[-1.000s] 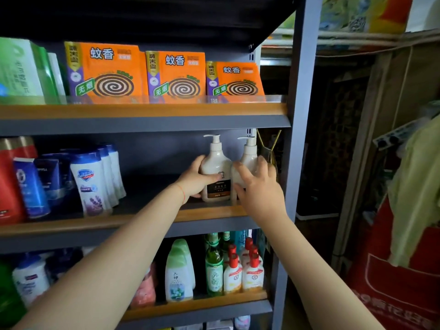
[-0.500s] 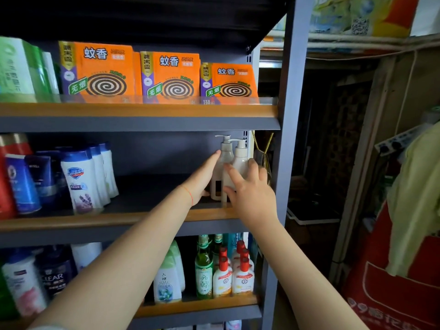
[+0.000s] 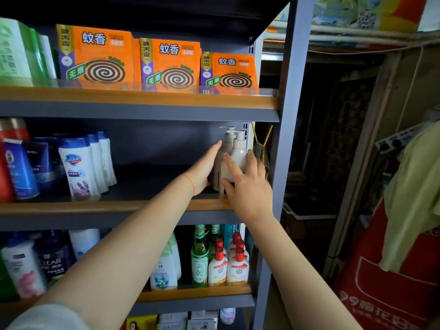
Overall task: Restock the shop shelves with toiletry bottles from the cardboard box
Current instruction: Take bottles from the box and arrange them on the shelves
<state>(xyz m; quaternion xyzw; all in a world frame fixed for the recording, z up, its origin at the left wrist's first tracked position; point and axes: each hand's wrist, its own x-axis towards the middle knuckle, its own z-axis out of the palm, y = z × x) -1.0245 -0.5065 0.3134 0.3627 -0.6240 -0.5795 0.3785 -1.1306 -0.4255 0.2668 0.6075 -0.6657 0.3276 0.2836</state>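
Right, two cream pump bottles (image 3: 238,153) stand upright at the right end of the middle shelf (image 3: 100,207), one just behind the other, touching or nearly so. Left hand (image 3: 203,169) lies flat against the left side of the rear bottle, fingers straight and together, tips pointing up toward the pump neck. Right hand (image 3: 247,179) wraps the front bottle: fingers spread and curled over its front and right side, thumb low on its left side near the base. Well left of the left fingertips: a row of four white bottles with blue caps (image 3: 79,166), then blue tubes (image 3: 20,167). Above both hands, three orange mosquito-coil boxes (image 3: 169,61) on the top shelf. Below the right wrist, four small white bottles with red caps (image 3: 228,263) and at least two green glass bottles (image 3: 200,258).
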